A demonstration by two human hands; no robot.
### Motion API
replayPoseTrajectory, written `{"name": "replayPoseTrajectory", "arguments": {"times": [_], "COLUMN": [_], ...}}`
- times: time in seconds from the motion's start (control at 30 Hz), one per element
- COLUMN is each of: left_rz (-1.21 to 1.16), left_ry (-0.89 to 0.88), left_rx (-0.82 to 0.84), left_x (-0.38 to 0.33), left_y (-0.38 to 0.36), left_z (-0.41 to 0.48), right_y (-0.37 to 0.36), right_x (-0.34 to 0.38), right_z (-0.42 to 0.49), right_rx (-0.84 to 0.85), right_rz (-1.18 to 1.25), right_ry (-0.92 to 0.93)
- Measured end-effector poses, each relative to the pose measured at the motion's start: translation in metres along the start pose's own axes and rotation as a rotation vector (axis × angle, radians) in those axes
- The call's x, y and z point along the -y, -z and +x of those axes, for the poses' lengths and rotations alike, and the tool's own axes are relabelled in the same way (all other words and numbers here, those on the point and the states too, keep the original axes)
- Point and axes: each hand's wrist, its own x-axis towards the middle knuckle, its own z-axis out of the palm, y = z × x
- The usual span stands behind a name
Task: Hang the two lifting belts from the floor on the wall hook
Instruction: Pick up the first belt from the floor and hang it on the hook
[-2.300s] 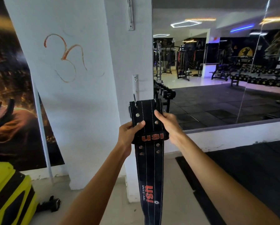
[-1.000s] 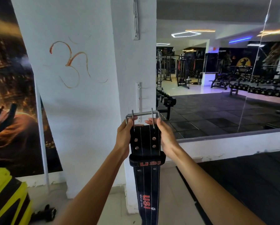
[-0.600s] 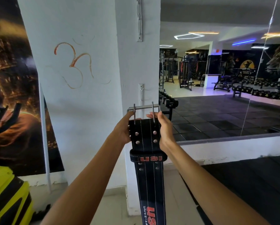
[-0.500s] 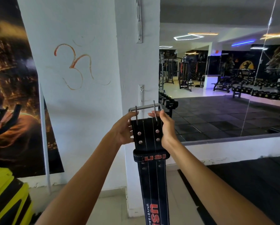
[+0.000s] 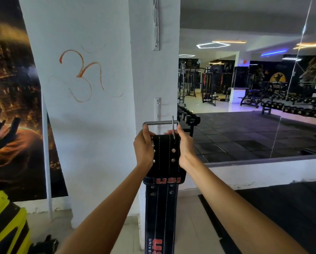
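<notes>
A black lifting belt (image 5: 162, 204) with red USI lettering hangs straight down in front of the white pillar. My left hand (image 5: 144, 146) grips its upper left edge and my right hand (image 5: 183, 145) grips the upper right edge. The belt's steel buckle (image 5: 160, 123) stands up above my fingers, one prong upright on the right. Just behind the buckle, a white hook strip (image 5: 157, 111) is fixed to the pillar; whether buckle and hook touch I cannot tell. A second belt is not in view.
A second white hook strip (image 5: 155, 24) sits higher on the pillar (image 5: 150, 70). A large wall mirror (image 5: 254, 88) is to the right, reflecting dumbbell racks. A poster (image 5: 12, 107) and a yellow-black object (image 5: 5, 226) are on the left. A black floor mat (image 5: 282, 208) lies right.
The buckle has been flipped up above the belt's top. Both hands have held the belt in front of the lower hook strip, shifting it slightly; only one prong now stands upright.
</notes>
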Motion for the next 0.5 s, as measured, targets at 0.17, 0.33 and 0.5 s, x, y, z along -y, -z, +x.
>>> {"name": "replayPoseTrajectory", "arguments": {"times": [0.17, 0.33, 0.5], "left_rz": [0.063, 0.091, 0.084], "left_ry": [-0.115, -0.132, -0.163], "left_rx": [-0.066, -0.14, -0.167], "left_x": [-0.001, 0.0, 0.006], "left_y": [-0.02, -0.026, -0.035], "left_z": [0.026, 0.077, 0.162], "right_y": [-0.017, -0.031, -0.058], "right_x": [0.019, 0.031, 0.033], "right_z": [0.031, 0.071, 0.14], "right_rx": [-0.163, 0.101, 0.289], "right_rz": [0.0, -0.036, -0.163], "right_ry": [-0.021, 0.009, 0.288]}}
